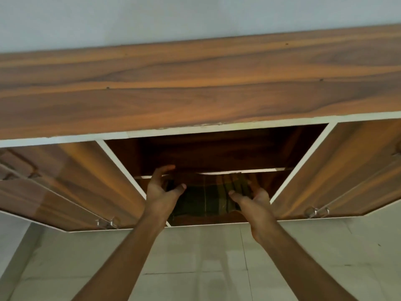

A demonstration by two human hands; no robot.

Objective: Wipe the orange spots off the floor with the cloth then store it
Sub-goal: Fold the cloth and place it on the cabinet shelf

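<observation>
I look up into an open wooden wall cabinet (195, 129). A dark checked cloth (208, 200) lies folded on the lower compartment's floor, below the inner shelf (245, 170). My left hand (161, 192) is raised at the cloth's left edge, fingers spread and curled, its thumb near the fabric. My right hand (253, 202) is at the cloth's right edge, fingers reaching in over it. Whether either hand still pinches the cloth is hard to tell; both look loosened. The floor and any orange spots are out of view.
The left cabinet door (71, 183) and right cabinet door (338, 172) swing open to either side of my arms, with metal handles at their lower edges. A tiled wall (206, 257) runs below the cabinet, and a plain wall sits above it.
</observation>
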